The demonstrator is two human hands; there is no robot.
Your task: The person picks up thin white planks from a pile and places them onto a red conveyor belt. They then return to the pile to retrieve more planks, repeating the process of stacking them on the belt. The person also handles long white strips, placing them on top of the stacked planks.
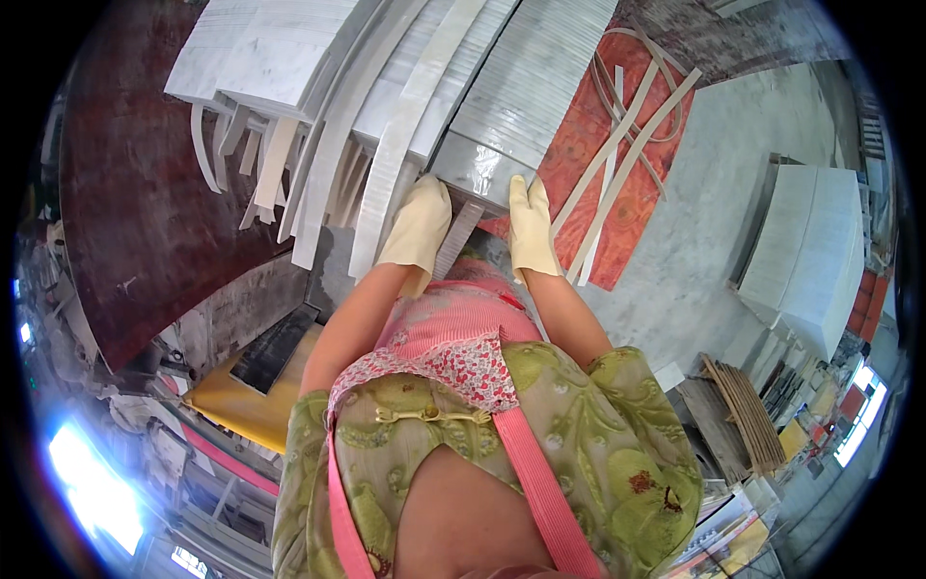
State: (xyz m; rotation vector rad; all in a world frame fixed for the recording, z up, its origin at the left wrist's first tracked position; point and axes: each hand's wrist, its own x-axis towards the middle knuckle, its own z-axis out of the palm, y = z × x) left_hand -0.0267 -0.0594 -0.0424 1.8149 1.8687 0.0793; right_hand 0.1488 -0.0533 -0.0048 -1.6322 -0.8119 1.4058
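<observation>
Grey stone slab stack (526,96) is gripped at its near end: left hand (418,227) at 7 o'clock, right hand (531,227) at 5 o'clock, gloved fingers flat. Judged heavy, rigid, chip-prone.

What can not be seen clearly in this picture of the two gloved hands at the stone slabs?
Head view only:
- Left hand: fingertips hidden between the slabs, so the grip cannot be told.
- Right hand: palm side faces away from the camera.
- Grey slab stack: far end cut off by the top edge.
- Lower left of the room: washed out by glare and bent by the fisheye rim.
</observation>
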